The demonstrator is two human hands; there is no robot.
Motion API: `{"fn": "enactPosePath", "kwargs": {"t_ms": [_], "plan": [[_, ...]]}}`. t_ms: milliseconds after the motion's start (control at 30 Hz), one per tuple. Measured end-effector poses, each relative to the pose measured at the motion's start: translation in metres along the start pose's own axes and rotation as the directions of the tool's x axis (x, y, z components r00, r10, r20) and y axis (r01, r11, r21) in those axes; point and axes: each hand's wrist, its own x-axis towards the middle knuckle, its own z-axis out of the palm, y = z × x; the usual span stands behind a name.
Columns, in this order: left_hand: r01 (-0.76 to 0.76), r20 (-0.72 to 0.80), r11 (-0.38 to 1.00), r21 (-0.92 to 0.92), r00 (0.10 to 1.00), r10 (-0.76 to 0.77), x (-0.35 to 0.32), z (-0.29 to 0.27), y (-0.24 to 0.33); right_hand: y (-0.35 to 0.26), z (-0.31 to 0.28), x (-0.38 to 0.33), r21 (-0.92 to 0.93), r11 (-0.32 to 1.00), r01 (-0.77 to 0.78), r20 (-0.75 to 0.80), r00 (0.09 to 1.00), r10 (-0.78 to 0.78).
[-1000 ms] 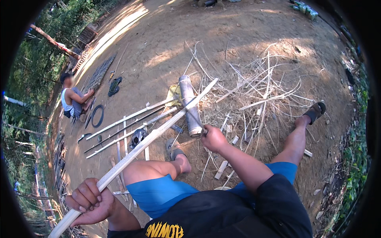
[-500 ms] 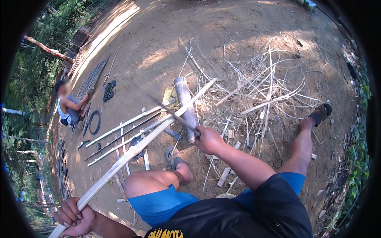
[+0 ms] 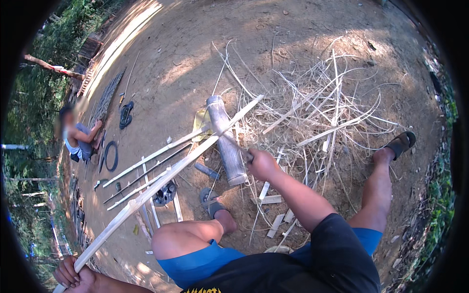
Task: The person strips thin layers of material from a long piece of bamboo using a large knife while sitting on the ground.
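My left hand (image 3: 73, 274), at the lower left, is wrapped round the near end of a long pale split bamboo strip (image 3: 131, 206). The strip slants up and to the right, and its far part crosses over a short grey log (image 3: 229, 160) on the ground. My right hand (image 3: 265, 166) is closed on the handle of a machete (image 3: 236, 145). Its dark blade, slightly blurred, points up and left to the strip just above the log. Whether the edge touches the strip I cannot tell.
Thin shavings and curled strips (image 3: 312, 107) form a heap right of the log. Several other bamboo poles (image 3: 146, 165) lie on the left, near a black plastic bag (image 3: 165, 194). Farther left another person (image 3: 80, 136) sits by a black ring (image 3: 111, 156). My sandalled feet flank the log.
My right hand has moved slightly down and right, and the machete blade has dropped from above onto or near the strip. My left hand has shifted down and left with the strip.
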Motion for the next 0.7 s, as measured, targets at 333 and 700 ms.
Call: {"fn": "enactPosePath", "kwargs": {"t_ms": [333, 700], "plan": [[0.077, -0.019, 0.997, 0.011, 0.997, -0.077, 0.039, -0.033, 0.009, 0.012, -0.014, 0.036, -0.134, 0.991, 0.029, -0.001, 1.000, -0.029], [0.185, 0.095, 0.983, -0.009, 0.978, -0.183, 0.078, -0.045, 0.007, 0.065, -0.015, 0.074, -0.046, 0.999, 0.006, -0.125, 0.992, -0.011]]}}
